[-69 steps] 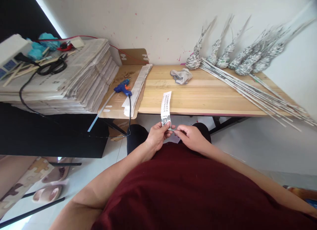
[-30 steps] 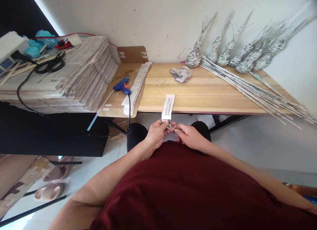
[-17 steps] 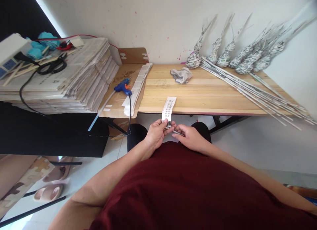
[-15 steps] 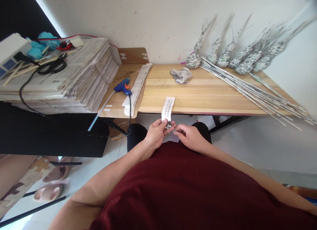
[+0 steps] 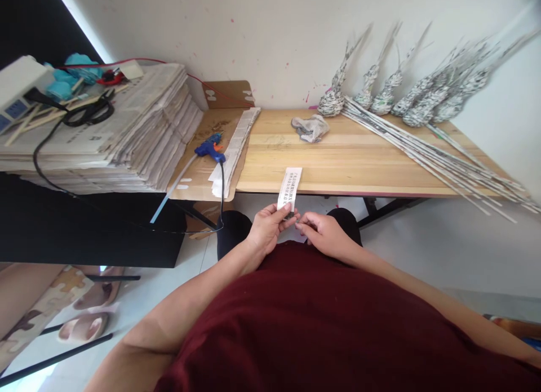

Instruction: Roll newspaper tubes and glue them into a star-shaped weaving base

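Note:
A strip of printed newspaper point(image 5: 289, 185) sticks up from my left hand point(image 5: 267, 227), pinched between thumb and fingers. Its lower part is curled and partly hidden by those fingers. My right hand point(image 5: 323, 232) is closed in a pinch at the strip's lower right end, its fingertips close to the left ones. The bit of paper between the right fingertips is tiny and hard to see. Both hands are above my lap, just in front of the table point(image 5: 270, 161). A crumpled grey cloth point(image 5: 310, 128) lies on the table beyond them.
Left of the hands are a blue glue gun point(image 5: 210, 148) on cardboard, a pile of paper strips point(image 5: 236, 150) and a tall newspaper stack point(image 5: 143, 127). Long paper sticks point(image 5: 418, 152) stick out over the right front edge. Several woven paper bottle shapes point(image 5: 332, 102) line the wall.
The newspaper strip has tilted slightly to the right, and its lower end has turned a little in the fingers. Both hands stay in nearly the same place.

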`<state>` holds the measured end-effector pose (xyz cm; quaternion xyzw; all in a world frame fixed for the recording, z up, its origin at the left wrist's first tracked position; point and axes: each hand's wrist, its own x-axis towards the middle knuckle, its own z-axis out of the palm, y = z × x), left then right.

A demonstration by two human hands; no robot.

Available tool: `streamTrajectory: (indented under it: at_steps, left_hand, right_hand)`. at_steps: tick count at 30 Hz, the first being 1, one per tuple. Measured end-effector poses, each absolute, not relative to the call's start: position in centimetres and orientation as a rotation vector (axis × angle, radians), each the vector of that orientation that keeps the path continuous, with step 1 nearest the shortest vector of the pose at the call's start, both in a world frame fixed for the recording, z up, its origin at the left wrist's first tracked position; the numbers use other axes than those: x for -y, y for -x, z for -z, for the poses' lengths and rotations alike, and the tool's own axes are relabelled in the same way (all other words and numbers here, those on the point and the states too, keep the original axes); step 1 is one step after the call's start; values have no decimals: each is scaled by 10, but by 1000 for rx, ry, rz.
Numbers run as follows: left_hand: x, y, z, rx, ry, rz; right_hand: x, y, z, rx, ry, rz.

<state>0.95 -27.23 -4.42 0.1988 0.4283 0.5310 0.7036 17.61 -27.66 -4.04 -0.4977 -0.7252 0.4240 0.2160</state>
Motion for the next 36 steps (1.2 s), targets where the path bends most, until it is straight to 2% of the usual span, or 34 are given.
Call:
streamTrajectory:
  at_steps: [6, 13, 19, 24, 36]
  left_hand:
    - [272, -9, 44, -994, -431, -1180]
    - [272, -9, 44, -1008, -416, -1179]
    - [272, -8, 46, -1033, -432, -1158]
    - [272, -7, 45, -1032, -445, -1158]
    - [274, -6, 47, -974, -403, -1144]
  right_hand:
    - [275, -177, 42, 1992, 1394, -1432]
    - [277, -176, 36, 2066, 1351, -1150]
    - [274, -176, 38, 2116, 1360, -1243]
    - [276, -176, 38, 2161, 1373, -1142]
    - [272, -176, 35, 2055, 1400, -1445]
